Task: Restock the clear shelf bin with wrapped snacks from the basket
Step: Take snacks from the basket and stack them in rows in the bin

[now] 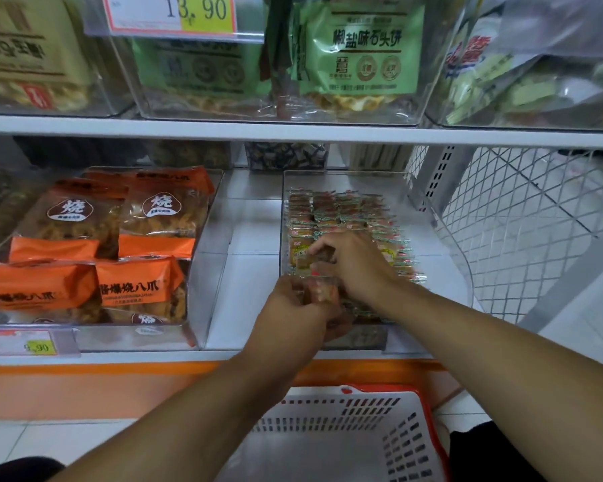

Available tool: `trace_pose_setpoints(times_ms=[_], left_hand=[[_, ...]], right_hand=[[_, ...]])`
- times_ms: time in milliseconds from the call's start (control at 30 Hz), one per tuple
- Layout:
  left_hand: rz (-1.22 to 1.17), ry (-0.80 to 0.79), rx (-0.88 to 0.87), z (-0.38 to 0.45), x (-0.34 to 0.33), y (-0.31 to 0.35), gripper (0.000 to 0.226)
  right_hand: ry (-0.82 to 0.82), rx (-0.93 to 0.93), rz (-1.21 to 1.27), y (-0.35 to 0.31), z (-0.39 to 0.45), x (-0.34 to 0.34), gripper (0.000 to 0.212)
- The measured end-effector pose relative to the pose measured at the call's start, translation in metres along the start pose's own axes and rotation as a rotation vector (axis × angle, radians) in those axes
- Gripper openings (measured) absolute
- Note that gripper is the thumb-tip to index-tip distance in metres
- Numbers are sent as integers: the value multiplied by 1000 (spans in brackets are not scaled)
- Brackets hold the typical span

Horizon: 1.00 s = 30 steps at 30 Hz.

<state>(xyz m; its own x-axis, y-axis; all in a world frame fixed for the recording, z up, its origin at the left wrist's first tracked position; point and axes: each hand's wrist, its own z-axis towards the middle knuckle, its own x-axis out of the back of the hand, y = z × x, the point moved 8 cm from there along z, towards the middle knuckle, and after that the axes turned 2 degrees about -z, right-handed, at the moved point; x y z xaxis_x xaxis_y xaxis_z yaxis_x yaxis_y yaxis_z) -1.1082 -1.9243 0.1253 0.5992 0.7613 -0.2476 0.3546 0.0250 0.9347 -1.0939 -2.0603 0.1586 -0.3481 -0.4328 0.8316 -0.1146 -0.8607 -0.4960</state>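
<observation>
- Both hands are at the front of the clear shelf bin (429, 203), at about 5 o'clock from frame centre.
- Left hand (293, 307) curls its fingers round a small stack of wrapped snacks (322, 293), likely a ready supply.
- Right hand (352, 262) pinches one snack, apparently slotting it into the front row.
- Basket (331, 436) at 6 o'clock: what shows looks empty, and its near end is cut off.
- Motion blur hides the wrapper print.

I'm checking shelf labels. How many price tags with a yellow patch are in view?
2: one price tag hangs on the upper shelf's bin at top left; the other price tag sits on the orange-pack bin's front, lower left. Others may be hidden.
</observation>
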Motion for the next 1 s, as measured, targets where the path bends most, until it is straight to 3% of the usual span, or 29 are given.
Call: trace_pose_setpoints(times_ms=[200, 333, 433, 500, 567, 667, 767, 867, 1000], left_hand=[[3, 37, 1, -7, 3, -2, 31], [75, 23, 3, -9, 1, -2, 23], [69, 28, -5, -9, 1, 1, 22], [53, 30, -19, -9, 2, 3, 22], [81, 40, -87, -10, 3, 10, 19], [221, 95, -303, -14, 6, 31, 27], [314, 124, -440, -20, 3, 48, 35], [301, 128, -501, -23, 1, 51, 35], [257, 136, -504, -21, 0, 48, 42]], right_hand=[[117, -85, -139, 7, 17, -6, 10], [75, -84, -243, 7, 20, -7, 16], [139, -85, -229, 1, 17, 6, 18], [186, -72, -121, -6, 14, 24, 15], [111, -80, 151, -10, 9, 41, 23], [-236, -207, 550, -13, -15, 47, 35], [-501, -261, 681, -22, -51, 42, 44], [-444, -327, 800, -24, -66, 46, 56], [-302, -346, 830, -21, -71, 54, 43]])
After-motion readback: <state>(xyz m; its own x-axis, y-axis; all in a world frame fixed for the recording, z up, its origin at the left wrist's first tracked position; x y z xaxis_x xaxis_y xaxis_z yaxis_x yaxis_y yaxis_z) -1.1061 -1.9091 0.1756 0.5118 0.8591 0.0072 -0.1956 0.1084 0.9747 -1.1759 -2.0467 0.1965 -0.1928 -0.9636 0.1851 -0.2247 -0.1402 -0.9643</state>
